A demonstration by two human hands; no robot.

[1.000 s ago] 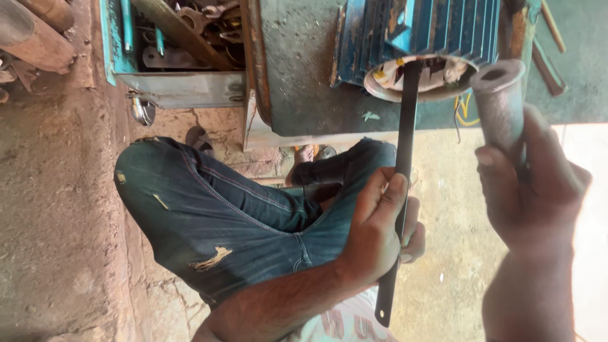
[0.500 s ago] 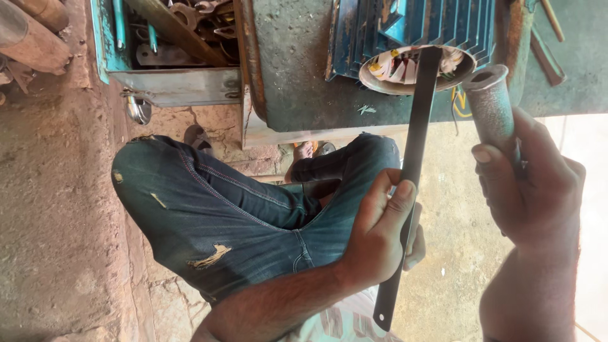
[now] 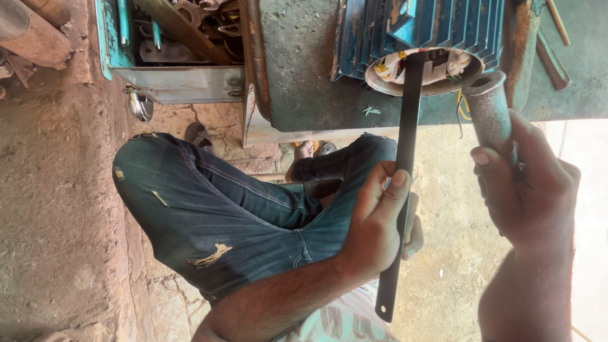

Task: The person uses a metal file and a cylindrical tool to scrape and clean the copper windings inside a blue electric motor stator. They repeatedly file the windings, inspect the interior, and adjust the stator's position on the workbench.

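Observation:
My left hand (image 3: 380, 228) grips a long flat black metal bar (image 3: 405, 145) around its lower half. The bar's upper end rests inside the open end of a blue finned motor housing (image 3: 437, 31), where coloured wires show. To the right, my right hand (image 3: 525, 190) holds a short grey metal pipe (image 3: 491, 114) upright. The pipe's open top is just beside the motor's rim. The motor lies on a grey-green metal bench (image 3: 304, 76).
My bent leg in blue jeans (image 3: 221, 209) fills the lower middle. An open blue metal toolbox (image 3: 171, 44) with spanners stands at the upper left. A wooden log (image 3: 31, 31) lies at the far left on the dirt floor. Rods (image 3: 557, 38) rest on the bench's right side.
The view has shifted slightly. The bar's tip stays in the motor's opening, and the pipe has dropped a little beside the rim. Both grips are unchanged.

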